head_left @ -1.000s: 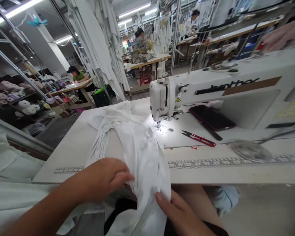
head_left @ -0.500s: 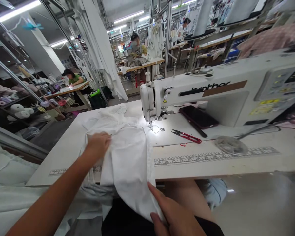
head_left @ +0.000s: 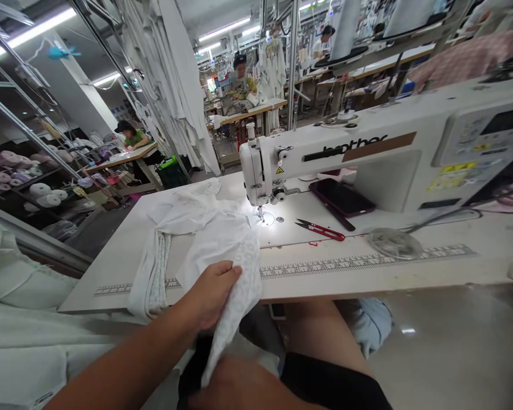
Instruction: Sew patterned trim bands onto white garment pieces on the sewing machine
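Soft white cloth (head_left: pixel 222 239) in left hand (head_left: pixel 209 293)

Sewing machine (head_left: pixel 350 156) blocks table rear; snips (head_left: pixel 320 229), phone (head_left: pixel 342 197) right of needle; front edge by ruler (head_left: pixel 359 261) open.

The hall is bright and evenly lit by long fluorescent ceiling tubes (head_left: pixel 29 31), which burn out to pure white with a soft halo. A second, sharper light sits under the head of the white sewing machine (head_left: pixel 256 171) and throws a small blown-out pool on the pale table top (head_left: pixel 346 279) around the needle; the folds of white cotton cloth (head_left: pixel 214 239) nearest it lose their detail in glare. Shadows are soft and shallow. The wide lens bends straight lines, so shelving rails and the table's near edge bow toward the corners. The bottom edge and the far right are smeared with motion blur; the background is slightly soft.
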`<state>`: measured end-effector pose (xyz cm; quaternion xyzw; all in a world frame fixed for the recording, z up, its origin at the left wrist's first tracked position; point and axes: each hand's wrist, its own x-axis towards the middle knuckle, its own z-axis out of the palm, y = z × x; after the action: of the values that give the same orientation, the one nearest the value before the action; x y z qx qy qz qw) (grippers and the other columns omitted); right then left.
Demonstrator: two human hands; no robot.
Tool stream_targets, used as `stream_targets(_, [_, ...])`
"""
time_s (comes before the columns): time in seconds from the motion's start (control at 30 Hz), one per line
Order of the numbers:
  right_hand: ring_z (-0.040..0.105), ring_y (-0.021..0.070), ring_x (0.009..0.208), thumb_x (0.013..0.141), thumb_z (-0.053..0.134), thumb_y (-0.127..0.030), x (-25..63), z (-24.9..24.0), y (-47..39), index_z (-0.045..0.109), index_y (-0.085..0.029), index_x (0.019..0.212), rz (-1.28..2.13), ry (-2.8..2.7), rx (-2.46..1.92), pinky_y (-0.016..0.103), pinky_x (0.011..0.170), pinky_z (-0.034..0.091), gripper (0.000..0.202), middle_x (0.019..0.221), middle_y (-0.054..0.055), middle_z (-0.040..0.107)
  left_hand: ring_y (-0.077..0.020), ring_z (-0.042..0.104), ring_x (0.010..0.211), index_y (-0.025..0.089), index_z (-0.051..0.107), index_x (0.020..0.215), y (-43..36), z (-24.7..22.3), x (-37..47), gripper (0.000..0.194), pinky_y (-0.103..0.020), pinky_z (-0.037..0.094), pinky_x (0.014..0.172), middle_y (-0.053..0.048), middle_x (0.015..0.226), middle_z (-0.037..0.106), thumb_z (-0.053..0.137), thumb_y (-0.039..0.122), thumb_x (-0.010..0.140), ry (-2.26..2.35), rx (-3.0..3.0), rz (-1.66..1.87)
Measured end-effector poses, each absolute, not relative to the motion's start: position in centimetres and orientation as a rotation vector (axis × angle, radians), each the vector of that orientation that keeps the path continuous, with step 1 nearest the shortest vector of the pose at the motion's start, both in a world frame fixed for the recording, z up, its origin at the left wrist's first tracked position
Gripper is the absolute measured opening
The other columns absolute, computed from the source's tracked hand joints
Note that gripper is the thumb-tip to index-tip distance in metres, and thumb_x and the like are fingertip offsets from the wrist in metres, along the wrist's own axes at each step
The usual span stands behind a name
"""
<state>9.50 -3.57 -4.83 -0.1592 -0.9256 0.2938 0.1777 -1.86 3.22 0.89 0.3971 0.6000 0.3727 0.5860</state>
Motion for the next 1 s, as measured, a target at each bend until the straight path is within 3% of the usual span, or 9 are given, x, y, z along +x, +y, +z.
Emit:
stream_targets(0.13, [0.062,0.0132,0.065,0.082,0.057,-0.016,12.3,-2.8,-2.3,0.072,-0.028,0.08,0.967,-2.63,-0.382,0.021,0.056,0.043,0.019,0.066,-0.004,0.066,-0.0119,0.052,0.06,0.016,0.058,0.086,2.1,0.1,-1.5,0.039,-0.024,0.041,0.058,0.001,0.07,0.059,0.072,0.048,0.068,1.351,0.831,1.003])
stream_targets(0.33, [0.061,0.0178,0.087,0.091,0.046,-0.013,16.6,-0.3,3.1,0.068,-0.02,0.102,0.739,-2.277,-0.814,0.031,0.076,0.049,0.025,0.092,0.005,0.067,-0.0184,0.064,0.087,0.016,0.055,0.107,0.1,-0.5,-1.3,0.049,-0.029,0.047,0.079,-0.005,0.097,0.069,0.08,0.023,0.065,1.303,0.867,1.09])
stream_targets(0.5, [0.057,0.0189,0.101,0.09,0.047,-0.006,15.9,-1.7,3.8,0.067,-0.019,0.1,0.612,-2.427,-0.599,0.034,0.085,0.048,0.026,0.104,0.007,0.066,-0.0165,0.064,0.085,0.019,0.048,0.114,-1.6,-1.3,-1.3,0.058,-0.027,0.047,0.077,-0.003,0.096,0.069,0.08,0.021,0.066,1.348,0.81,1.071])
stream_targets(0.7, [0.056,0.0194,0.103,0.09,0.048,-0.007,16.2,-2.0,2.4,0.066,-0.019,0.096,0.541,-2.56,-0.497,0.036,0.09,0.046,0.023,0.101,0.005,0.067,-0.0157,0.063,0.078,0.018,0.044,0.119,-2.7,-1.9,-1.4,0.065,-0.027,0.047,0.073,-0.002,0.088,0.068,0.079,0.015,0.064,1.364,0.719,0.986])
stream_targets(1.0, [0.059,0.0176,0.088,0.096,0.042,-0.016,16.4,-0.3,2.2,0.067,-0.021,0.088,0.37,-2.712,-0.424,0.032,0.081,0.047,0.026,0.088,0.004,0.067,-0.0172,0.062,0.089,0.016,0.052,0.116,-3.6,-2.4,-1.4,0.058,-0.027,0.047,0.078,-0.008,0.102,0.067,0.079,0.01,0.065,1.126,0.598,1.005])
